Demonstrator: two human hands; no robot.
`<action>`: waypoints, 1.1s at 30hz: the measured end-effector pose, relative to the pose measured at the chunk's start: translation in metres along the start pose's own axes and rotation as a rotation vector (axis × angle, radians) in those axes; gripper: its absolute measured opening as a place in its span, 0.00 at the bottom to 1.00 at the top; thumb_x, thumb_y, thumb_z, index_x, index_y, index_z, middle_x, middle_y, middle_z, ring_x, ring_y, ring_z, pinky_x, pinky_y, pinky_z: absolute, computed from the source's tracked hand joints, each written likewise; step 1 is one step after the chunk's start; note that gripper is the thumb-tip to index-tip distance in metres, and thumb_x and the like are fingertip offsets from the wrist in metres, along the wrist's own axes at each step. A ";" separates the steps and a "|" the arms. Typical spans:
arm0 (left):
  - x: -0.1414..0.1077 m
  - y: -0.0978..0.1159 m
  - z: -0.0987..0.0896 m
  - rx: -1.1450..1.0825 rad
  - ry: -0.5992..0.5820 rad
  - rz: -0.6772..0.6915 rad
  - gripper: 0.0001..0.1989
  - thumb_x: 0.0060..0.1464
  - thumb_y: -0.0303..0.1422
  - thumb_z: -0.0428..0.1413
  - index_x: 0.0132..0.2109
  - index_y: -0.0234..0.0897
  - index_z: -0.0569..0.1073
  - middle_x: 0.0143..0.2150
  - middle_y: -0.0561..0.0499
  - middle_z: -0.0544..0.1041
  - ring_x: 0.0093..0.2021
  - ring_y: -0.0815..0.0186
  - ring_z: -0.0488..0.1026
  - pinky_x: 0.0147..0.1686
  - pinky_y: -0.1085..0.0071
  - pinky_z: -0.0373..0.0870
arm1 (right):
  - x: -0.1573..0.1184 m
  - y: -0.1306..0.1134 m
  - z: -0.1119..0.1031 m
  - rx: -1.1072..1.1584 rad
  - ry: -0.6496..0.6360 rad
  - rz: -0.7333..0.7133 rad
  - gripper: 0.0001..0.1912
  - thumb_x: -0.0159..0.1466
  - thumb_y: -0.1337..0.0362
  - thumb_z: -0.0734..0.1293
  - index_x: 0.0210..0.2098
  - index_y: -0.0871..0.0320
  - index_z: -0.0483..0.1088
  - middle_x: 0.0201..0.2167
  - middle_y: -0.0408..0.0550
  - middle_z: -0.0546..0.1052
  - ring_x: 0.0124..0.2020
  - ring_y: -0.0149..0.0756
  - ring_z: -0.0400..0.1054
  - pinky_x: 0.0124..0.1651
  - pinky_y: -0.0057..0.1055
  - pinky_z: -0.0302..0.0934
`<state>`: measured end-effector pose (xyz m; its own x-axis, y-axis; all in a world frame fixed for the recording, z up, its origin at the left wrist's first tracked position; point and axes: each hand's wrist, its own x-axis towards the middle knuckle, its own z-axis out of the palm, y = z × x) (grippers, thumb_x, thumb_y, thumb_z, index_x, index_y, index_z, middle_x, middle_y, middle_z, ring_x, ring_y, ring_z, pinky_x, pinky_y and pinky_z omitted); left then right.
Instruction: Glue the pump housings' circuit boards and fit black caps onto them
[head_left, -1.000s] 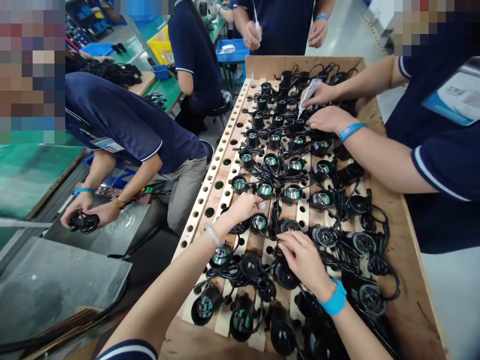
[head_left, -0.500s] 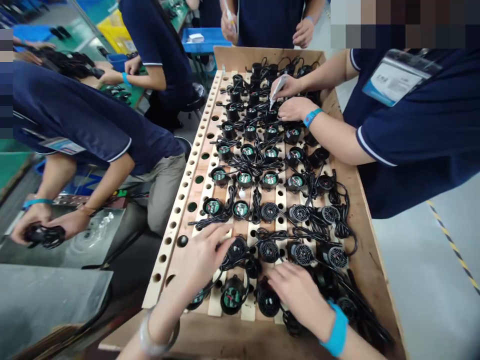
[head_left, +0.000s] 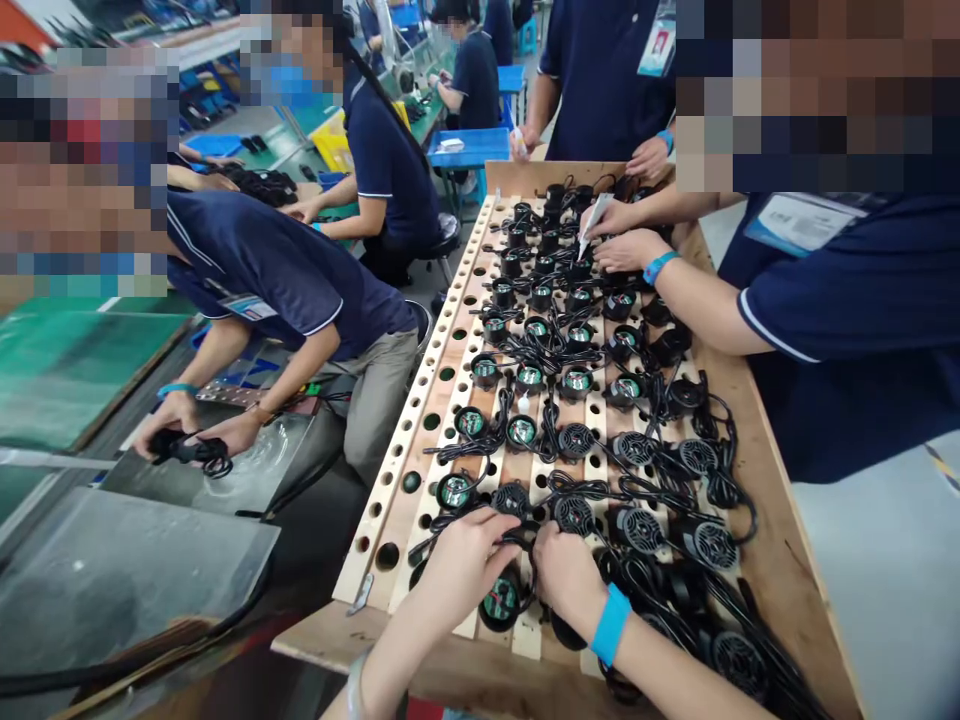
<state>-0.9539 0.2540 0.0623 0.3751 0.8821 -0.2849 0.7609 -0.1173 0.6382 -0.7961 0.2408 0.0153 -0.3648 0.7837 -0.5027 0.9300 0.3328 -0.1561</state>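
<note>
Both hands work over the near rows of a wooden tray that holds many round black units with cables. My left hand, fingers bent together, grips a black cable above a unit with a green circuit board. Close on its right, my right hand, with a blue wristband, has its fingers curled at the same bundle of cable; what they hold is hidden. A grille-topped unit lies just beyond them. Farther up, an open unit stands beside a small white nozzle.
Across the tray at right, a person's hands hold a white tube over a unit. Another person stands at the far end. At left, a seated person's hands hold a black coiled cable. A metal bracket lies on the tray's near left corner.
The view has shifted, so the tray appears lower and farther right. My hands have come closer together, and my left fingers have closed on the cable.
</note>
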 end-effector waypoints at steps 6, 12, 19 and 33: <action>0.002 -0.001 -0.014 -0.315 -0.112 0.067 0.22 0.57 0.28 0.52 0.59 0.43 0.67 0.53 0.47 0.73 0.50 0.60 0.72 0.51 0.62 0.70 | -0.035 0.010 -0.030 0.075 0.124 0.072 0.14 0.55 0.67 0.63 0.40 0.65 0.72 0.34 0.57 0.76 0.33 0.45 0.74 0.34 0.37 0.68; 0.010 -0.001 -0.011 -0.942 -0.198 0.003 0.25 0.58 0.36 0.55 0.62 0.41 0.64 0.58 0.46 0.71 0.57 0.58 0.67 0.58 0.59 0.65 | -0.036 0.019 -0.055 0.293 0.526 -0.277 0.26 0.56 0.66 0.65 0.55 0.60 0.63 0.48 0.56 0.72 0.47 0.43 0.69 0.47 0.37 0.68; 0.035 -0.027 -0.031 -1.363 0.096 -0.267 0.24 0.52 0.39 0.59 0.56 0.39 0.69 0.47 0.46 0.73 0.44 0.63 0.72 0.44 0.61 0.74 | 0.044 0.044 -0.043 0.264 0.635 -0.061 0.14 0.65 0.60 0.63 0.48 0.60 0.66 0.44 0.54 0.75 0.49 0.47 0.66 0.53 0.49 0.58; 0.122 -0.059 -0.037 -0.187 0.104 0.159 0.20 0.48 0.28 0.60 0.49 0.39 0.65 0.46 0.48 0.74 0.44 0.59 0.74 0.45 0.62 0.71 | 0.096 0.074 -0.054 0.201 0.795 -0.090 0.11 0.68 0.68 0.59 0.29 0.59 0.67 0.26 0.44 0.73 0.29 0.32 0.65 0.38 0.32 0.50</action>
<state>-0.9727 0.3857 0.0165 0.4183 0.9026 -0.1018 0.5820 -0.1803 0.7930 -0.7644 0.3691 0.0014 -0.2910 0.9209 0.2594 0.8586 0.3710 -0.3537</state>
